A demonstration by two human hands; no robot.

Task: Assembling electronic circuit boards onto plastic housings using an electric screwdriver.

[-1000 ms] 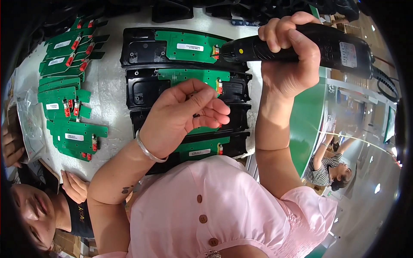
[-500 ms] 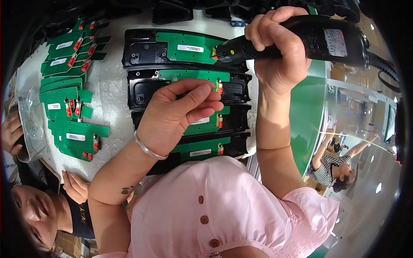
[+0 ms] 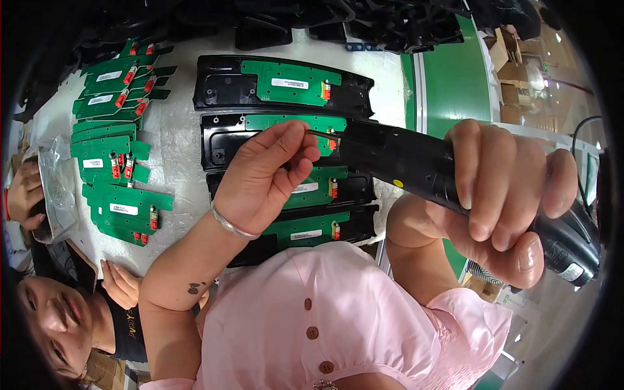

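My right hand is wrapped round a black electric screwdriver, its body tilted down to the right. The screwdriver's nose points left at my left hand, above the second housing from the far end. There the left thumb and fingertips are pinched together by the thin bit; what they hold, if anything, is too small to make out. Several black plastic housings lie in a column, the farthest housing fully in sight. Its green circuit board has a red and yellow connector. My left forearm partly hides the nearer housings.
Loose green circuit boards with red connectors are spread on the white padded surface to the left. A co-worker's hand is near a clear plastic bag. Black parts are heaped along the far edge.
The screwdriver has come away from the farthest board, toward me and right, and its nose now meets my left fingertips. My left hand stays pinched. The farthest connector is uncovered.
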